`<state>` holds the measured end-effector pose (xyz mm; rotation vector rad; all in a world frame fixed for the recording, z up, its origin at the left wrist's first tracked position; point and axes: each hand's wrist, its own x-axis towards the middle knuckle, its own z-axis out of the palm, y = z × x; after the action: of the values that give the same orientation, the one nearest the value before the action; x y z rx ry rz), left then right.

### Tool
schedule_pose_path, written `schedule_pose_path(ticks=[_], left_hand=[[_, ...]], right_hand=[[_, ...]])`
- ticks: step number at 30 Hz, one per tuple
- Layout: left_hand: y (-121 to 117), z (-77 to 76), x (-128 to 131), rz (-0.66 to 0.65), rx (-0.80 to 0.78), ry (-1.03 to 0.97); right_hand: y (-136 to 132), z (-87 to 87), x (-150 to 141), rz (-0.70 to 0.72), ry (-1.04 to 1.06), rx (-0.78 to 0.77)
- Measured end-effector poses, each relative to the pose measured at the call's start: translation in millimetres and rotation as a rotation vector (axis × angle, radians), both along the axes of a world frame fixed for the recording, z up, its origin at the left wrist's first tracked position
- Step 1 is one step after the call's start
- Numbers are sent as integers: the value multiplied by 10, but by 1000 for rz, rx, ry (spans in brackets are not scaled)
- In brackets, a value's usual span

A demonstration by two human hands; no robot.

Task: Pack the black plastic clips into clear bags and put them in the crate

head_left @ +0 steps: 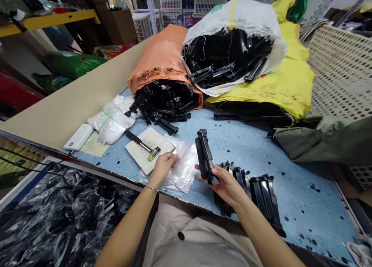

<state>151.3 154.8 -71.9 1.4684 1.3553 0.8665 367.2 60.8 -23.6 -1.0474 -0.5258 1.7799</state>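
Observation:
My right hand (225, 183) is closed round the lower end of a long black plastic part (204, 154), held upright above the table. It looks like more than one piece lying together. My left hand (165, 165) has its fingers curled together at the edge of a pile of clear plastic bags (184, 168); whether a bag is pinched in them I cannot tell. Beside that hand, a hammer (145, 146) with a black handle rests on a pale square board (142, 160). A row of similar black parts (263, 199) lies on the table beyond my right wrist.
Black parts spill from an orange sack (162, 54) and fill a white sack (247, 15). A yellow sack (261, 88) lies under the white one. Tied white plastic bundles (112, 121) lie left on the blue table (305, 193). Bagged black parts (72, 216) fill a bin below.

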Motion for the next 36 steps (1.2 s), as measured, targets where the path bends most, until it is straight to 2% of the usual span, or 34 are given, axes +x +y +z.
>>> schedule_pose_path(ticks=[6,10,12,15,17,19,22,24,27,31,33,36], left_hand=[[-34,-74,47,92,-5,-104],[-74,-55,70,114,42,-117],[-102,-20,44,64,156,-38],[-107,46,-40,-75,399,249],[-73,81,-104,-135,472,405],[-17,99,-160,-173,472,444],[60,106,-231,-196,438,368],[61,125,-268,-206,430,324],[-76,212,-271,-301,485,294],[-458,389,-142,-580,555,215],[-634,454,-80,-671,564,157],[-789,495,-59,-671,573,133]], right_hand=[[75,36,-95,-3,45,-11],[222,29,-217,19,246,-73],[327,4,-304,30,345,-118],[411,-23,-396,-151,269,-118],[355,-23,-396,-223,209,-86],[218,-24,-359,-116,261,-111],[-9,-81,-322,163,459,-282],[-91,-157,-337,237,584,-393],[-90,-262,-375,204,726,-468],[-22,-288,-385,123,782,-420],[-19,-272,-391,38,725,-364],[-65,-257,-441,-133,425,-237]])
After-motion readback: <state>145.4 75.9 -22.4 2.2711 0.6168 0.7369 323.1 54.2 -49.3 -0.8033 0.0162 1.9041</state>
